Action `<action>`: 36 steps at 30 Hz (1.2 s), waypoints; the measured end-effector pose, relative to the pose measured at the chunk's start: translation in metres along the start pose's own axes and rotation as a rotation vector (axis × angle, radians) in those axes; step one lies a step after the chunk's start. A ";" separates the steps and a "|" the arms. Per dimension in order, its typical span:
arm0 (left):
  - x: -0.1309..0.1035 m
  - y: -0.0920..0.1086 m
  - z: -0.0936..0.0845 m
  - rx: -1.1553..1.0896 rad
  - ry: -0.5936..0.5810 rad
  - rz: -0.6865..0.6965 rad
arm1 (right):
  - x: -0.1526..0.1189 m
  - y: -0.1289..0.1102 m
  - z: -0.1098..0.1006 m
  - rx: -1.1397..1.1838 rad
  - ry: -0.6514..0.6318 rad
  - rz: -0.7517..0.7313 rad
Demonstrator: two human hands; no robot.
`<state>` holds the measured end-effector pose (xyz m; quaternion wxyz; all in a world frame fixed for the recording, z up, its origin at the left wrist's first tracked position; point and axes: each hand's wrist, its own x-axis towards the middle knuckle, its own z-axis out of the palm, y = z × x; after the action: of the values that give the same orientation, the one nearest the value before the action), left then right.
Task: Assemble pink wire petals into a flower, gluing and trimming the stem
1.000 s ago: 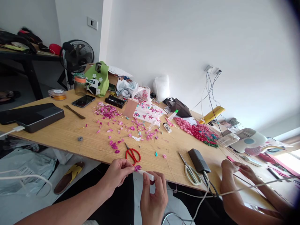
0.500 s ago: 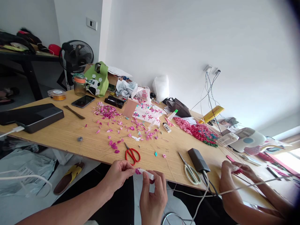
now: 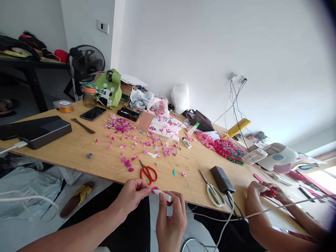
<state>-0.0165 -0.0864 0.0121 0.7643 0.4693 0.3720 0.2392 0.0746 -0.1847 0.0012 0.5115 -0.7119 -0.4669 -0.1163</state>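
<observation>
Left hand (image 3: 133, 192), pinching the purple flower (image 3: 153, 189), is best kept still while the white tube (image 3: 164, 196), gripped in the right hand (image 3: 172, 216) just beside it, is guided lightly.

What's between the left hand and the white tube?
In the head view, a magenta petal piece sits between the left hand and the white tube, which the right hand holds. Whether the tube's tip touches it is too small to tell.
</observation>
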 end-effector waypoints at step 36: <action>0.006 -0.007 -0.008 -0.045 -0.053 -0.011 | 0.001 0.003 0.000 -0.021 0.018 -0.021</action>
<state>-0.0188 -0.0813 0.0013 0.7855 0.4562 0.3486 0.2308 0.0775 -0.1845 -0.0004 0.5069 -0.7111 -0.4687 -0.1329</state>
